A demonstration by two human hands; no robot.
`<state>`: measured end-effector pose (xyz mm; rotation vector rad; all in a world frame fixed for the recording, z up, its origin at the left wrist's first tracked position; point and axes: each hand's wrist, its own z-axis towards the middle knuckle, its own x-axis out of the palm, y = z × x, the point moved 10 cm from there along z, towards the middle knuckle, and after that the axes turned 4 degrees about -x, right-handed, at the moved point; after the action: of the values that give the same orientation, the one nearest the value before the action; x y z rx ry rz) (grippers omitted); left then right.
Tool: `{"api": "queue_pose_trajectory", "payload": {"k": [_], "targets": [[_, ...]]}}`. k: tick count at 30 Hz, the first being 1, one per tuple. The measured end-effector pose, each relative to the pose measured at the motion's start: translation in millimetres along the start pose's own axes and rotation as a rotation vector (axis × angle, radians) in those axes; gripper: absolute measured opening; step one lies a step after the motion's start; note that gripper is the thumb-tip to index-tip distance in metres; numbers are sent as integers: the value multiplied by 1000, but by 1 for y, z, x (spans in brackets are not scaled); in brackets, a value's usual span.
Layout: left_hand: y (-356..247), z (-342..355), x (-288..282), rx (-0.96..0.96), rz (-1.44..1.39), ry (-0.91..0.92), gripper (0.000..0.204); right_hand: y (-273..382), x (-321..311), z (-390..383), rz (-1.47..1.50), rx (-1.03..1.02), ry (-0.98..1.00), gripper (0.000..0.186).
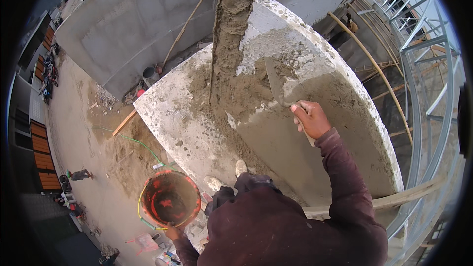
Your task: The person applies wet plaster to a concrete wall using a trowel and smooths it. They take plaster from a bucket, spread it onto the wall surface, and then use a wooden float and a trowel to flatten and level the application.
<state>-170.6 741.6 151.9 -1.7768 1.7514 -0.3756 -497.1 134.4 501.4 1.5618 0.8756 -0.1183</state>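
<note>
My right hand is closed round the handle of a trowel. The trowel's long pointed blade lies against the wall face, over rough wet mortar. Below the blade, part of the wall has a smoother grey coat. At the lower left my left hand grips the near rim of an orange bucket, beside its yellow-and-green handle. Grey mortar coats the bucket's inside, with some more at its bottom. Some of the left fingers are hidden by the rim.
My shoes stand on a mortar-spattered pale ledge high above the ground. A wooden plank juts out at left. Bamboo poles and metal trusses rise on the right. A person is on the ground far below.
</note>
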Motion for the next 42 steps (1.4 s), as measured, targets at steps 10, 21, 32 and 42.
{"api": "queue_pose_trajectory", "payload": {"k": [10,21,32,42], "targets": [[-27,-50,45,-30,-33,187,19,-99,69,103,-225,-106,-268,59],[-12,-8,53,59,-40,227,22,-42,-33,-4,-361,-53,-242,45],[18,-4,48,-67,-24,186,21,85,26,-35,-778,-397,-103,36],[8,-31,-13,-73,-74,72,28,102,233,-30,234,-211,1154,41]]}}
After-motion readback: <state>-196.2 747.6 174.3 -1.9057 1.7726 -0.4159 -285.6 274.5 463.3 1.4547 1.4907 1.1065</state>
